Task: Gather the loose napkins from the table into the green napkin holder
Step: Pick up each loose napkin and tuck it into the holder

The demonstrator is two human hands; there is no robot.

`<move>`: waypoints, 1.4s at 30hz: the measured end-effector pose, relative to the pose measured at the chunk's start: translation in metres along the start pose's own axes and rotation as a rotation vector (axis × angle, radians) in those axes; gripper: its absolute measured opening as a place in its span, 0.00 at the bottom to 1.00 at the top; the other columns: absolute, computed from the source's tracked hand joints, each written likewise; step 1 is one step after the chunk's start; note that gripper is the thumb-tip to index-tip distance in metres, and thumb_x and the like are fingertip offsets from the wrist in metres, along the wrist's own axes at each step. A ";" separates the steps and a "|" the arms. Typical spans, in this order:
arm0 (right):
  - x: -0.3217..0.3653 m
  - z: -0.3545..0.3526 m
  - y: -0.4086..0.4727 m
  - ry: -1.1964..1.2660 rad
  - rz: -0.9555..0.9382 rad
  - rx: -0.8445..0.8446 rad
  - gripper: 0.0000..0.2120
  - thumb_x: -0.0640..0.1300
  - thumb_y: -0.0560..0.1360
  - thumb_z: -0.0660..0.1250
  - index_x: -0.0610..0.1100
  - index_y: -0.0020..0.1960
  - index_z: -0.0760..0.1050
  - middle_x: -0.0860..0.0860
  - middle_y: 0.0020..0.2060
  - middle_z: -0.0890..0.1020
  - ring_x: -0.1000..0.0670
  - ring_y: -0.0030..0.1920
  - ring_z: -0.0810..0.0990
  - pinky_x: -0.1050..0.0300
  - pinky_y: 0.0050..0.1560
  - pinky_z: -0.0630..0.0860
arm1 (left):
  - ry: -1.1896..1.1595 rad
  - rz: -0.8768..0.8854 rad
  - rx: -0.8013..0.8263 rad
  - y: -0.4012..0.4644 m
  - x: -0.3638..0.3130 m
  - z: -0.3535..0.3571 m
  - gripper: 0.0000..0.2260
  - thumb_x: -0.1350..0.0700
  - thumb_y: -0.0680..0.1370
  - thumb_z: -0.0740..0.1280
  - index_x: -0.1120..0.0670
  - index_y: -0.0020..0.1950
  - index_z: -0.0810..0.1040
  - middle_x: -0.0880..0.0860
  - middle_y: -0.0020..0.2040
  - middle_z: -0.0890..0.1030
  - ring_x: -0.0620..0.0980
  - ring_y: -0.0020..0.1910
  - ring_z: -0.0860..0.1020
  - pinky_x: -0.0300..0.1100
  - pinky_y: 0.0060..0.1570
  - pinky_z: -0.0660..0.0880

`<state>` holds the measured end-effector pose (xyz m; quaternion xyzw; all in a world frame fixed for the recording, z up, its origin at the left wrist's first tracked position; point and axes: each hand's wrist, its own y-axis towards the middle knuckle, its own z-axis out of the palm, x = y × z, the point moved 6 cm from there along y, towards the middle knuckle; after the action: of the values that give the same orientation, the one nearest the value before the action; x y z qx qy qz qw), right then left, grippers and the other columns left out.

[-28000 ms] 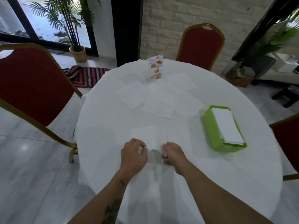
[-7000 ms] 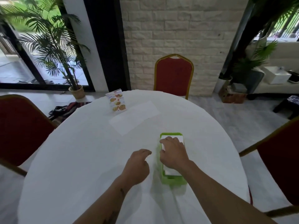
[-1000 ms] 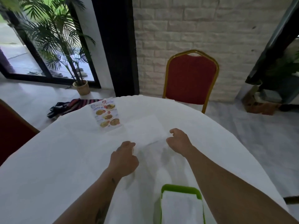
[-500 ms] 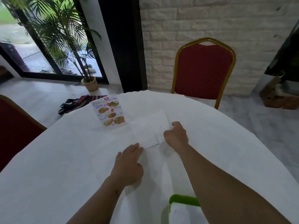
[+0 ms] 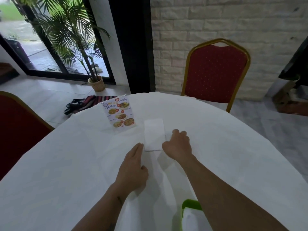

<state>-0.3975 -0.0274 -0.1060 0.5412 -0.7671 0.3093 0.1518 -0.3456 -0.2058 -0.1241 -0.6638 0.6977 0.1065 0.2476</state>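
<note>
Napkin — one folded white rectangle — lies flat toward the far edge of the table, just right of the standing menu card. Left hand rests flat on the cloth, fingers straight and together, their tips just short of the napkin's near-left corner. Right hand sits knuckles-up against the napkin's right edge, fingers curled down; whether they pinch it I cannot tell. Green napkin holder — white napkins inside — shows at the near edge under the right forearm.
</note>
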 end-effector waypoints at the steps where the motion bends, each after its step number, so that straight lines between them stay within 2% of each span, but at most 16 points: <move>1: -0.001 0.004 0.001 0.009 0.017 0.010 0.23 0.45 0.71 0.64 0.41 0.65 0.67 0.44 0.62 0.68 0.42 0.63 0.69 0.52 0.50 0.69 | 0.036 0.019 0.015 0.000 -0.003 0.001 0.34 0.56 0.76 0.60 0.48 0.78 0.48 0.46 0.79 0.50 0.47 0.77 0.51 0.44 0.75 0.53; 4: 0.007 0.010 0.004 0.114 0.047 -0.001 0.17 0.43 0.69 0.63 0.40 0.57 0.71 0.45 0.55 0.75 0.42 0.55 0.77 0.53 0.47 0.74 | 0.174 0.058 0.061 0.005 -0.010 0.005 0.32 0.55 0.76 0.58 0.49 0.78 0.48 0.47 0.79 0.49 0.49 0.78 0.49 0.48 0.76 0.52; 7: 0.019 0.018 0.006 0.198 0.055 0.009 0.03 0.40 0.69 0.63 0.41 0.42 0.71 0.48 0.40 0.77 0.48 0.38 0.76 0.58 0.33 0.69 | 0.259 0.067 0.082 0.009 -0.012 0.007 0.30 0.54 0.76 0.58 0.50 0.78 0.53 0.49 0.79 0.53 0.51 0.78 0.50 0.51 0.76 0.53; 11: 0.023 0.029 0.008 0.317 0.122 0.044 0.06 0.41 0.69 0.63 0.41 0.44 0.73 0.48 0.37 0.77 0.47 0.37 0.78 0.59 0.32 0.69 | 0.273 0.079 0.102 0.010 -0.012 0.006 0.29 0.56 0.76 0.59 0.50 0.77 0.55 0.49 0.78 0.56 0.51 0.77 0.53 0.51 0.76 0.55; 13: 0.024 0.030 0.010 0.408 0.155 0.060 0.03 0.40 0.70 0.62 0.41 0.39 0.70 0.49 0.33 0.75 0.49 0.33 0.75 0.60 0.31 0.67 | 0.281 0.091 0.118 0.011 -0.011 0.005 0.30 0.56 0.76 0.59 0.51 0.77 0.55 0.49 0.78 0.56 0.51 0.77 0.52 0.49 0.76 0.54; 15: 0.023 0.028 0.011 0.482 0.182 0.056 0.05 0.40 0.71 0.61 0.41 0.37 0.67 0.49 0.31 0.72 0.50 0.30 0.71 0.61 0.28 0.65 | 0.282 0.091 0.146 0.011 -0.010 0.004 0.31 0.57 0.75 0.59 0.51 0.78 0.54 0.49 0.79 0.54 0.51 0.78 0.51 0.49 0.76 0.53; 19: 0.023 0.026 0.010 0.503 0.179 0.050 0.04 0.39 0.71 0.60 0.41 0.39 0.66 0.49 0.32 0.70 0.50 0.30 0.69 0.61 0.27 0.62 | 0.278 0.094 0.192 0.007 -0.009 0.003 0.32 0.58 0.75 0.58 0.52 0.78 0.52 0.49 0.79 0.52 0.51 0.78 0.50 0.49 0.76 0.52; 21: 0.024 0.027 0.009 0.498 0.162 0.049 0.07 0.40 0.70 0.61 0.42 0.48 0.67 0.49 0.38 0.72 0.50 0.33 0.69 0.60 0.28 0.63 | 0.235 0.070 0.161 0.004 -0.009 0.001 0.31 0.58 0.75 0.59 0.52 0.78 0.53 0.50 0.79 0.54 0.51 0.77 0.53 0.48 0.76 0.54; 23: 0.023 0.028 0.006 0.476 0.155 0.054 0.18 0.42 0.71 0.63 0.42 0.60 0.67 0.46 0.52 0.74 0.46 0.45 0.75 0.59 0.36 0.71 | 0.164 0.019 0.104 0.003 -0.008 -0.004 0.31 0.59 0.75 0.59 0.53 0.77 0.53 0.51 0.79 0.55 0.52 0.76 0.56 0.49 0.75 0.57; 25: 0.020 0.024 0.004 0.274 0.121 -0.024 0.25 0.45 0.71 0.65 0.40 0.65 0.65 0.44 0.60 0.71 0.42 0.58 0.73 0.53 0.47 0.73 | 0.113 -0.036 0.062 0.004 -0.007 -0.010 0.32 0.60 0.75 0.59 0.53 0.77 0.52 0.51 0.79 0.54 0.54 0.76 0.57 0.50 0.74 0.60; 28: 0.018 0.025 0.001 0.096 0.045 -0.097 0.22 0.45 0.70 0.66 0.41 0.61 0.67 0.45 0.59 0.70 0.42 0.61 0.70 0.52 0.46 0.69 | 0.201 -0.038 0.120 0.008 -0.006 -0.009 0.35 0.59 0.74 0.60 0.52 0.78 0.48 0.49 0.79 0.49 0.55 0.77 0.53 0.54 0.73 0.58; 31: 0.020 0.032 0.006 0.164 0.042 -0.074 0.20 0.45 0.67 0.65 0.40 0.58 0.70 0.46 0.55 0.74 0.43 0.58 0.73 0.51 0.43 0.72 | 0.338 0.017 0.184 0.011 -0.009 -0.005 0.34 0.57 0.73 0.60 0.53 0.77 0.51 0.48 0.79 0.51 0.56 0.75 0.52 0.56 0.69 0.60; 34: 0.025 0.036 0.009 0.364 0.084 0.004 0.13 0.43 0.66 0.63 0.40 0.49 0.73 0.47 0.43 0.78 0.43 0.47 0.78 0.55 0.39 0.74 | 0.387 0.049 0.202 0.012 -0.011 -0.006 0.32 0.57 0.73 0.61 0.52 0.76 0.54 0.48 0.78 0.52 0.57 0.74 0.54 0.57 0.66 0.63; 37: 0.029 0.039 0.013 0.443 0.126 0.051 0.03 0.41 0.69 0.62 0.42 0.41 0.71 0.49 0.35 0.75 0.47 0.36 0.75 0.58 0.33 0.69 | 0.410 0.064 0.225 0.011 -0.011 -0.006 0.34 0.57 0.73 0.61 0.52 0.77 0.52 0.48 0.79 0.50 0.58 0.74 0.53 0.57 0.66 0.64; 40: 0.032 0.042 0.015 0.479 0.206 0.083 0.07 0.43 0.69 0.63 0.42 0.45 0.73 0.48 0.39 0.79 0.45 0.40 0.79 0.54 0.43 0.79 | 0.407 0.067 0.209 0.011 -0.012 -0.006 0.33 0.57 0.73 0.61 0.52 0.77 0.53 0.49 0.78 0.53 0.58 0.74 0.54 0.56 0.67 0.64; 42: 0.033 0.043 0.017 0.505 0.231 0.098 0.09 0.44 0.69 0.63 0.42 0.47 0.73 0.48 0.40 0.78 0.45 0.43 0.79 0.52 0.47 0.80 | 0.331 0.041 0.175 0.012 -0.009 -0.006 0.32 0.58 0.73 0.61 0.51 0.76 0.55 0.50 0.78 0.56 0.56 0.74 0.55 0.56 0.69 0.62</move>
<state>-0.4204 -0.0753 -0.1257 0.3626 -0.7458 0.4862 0.2756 -0.3584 -0.2002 -0.1165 -0.6338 0.7488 -0.0604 0.1841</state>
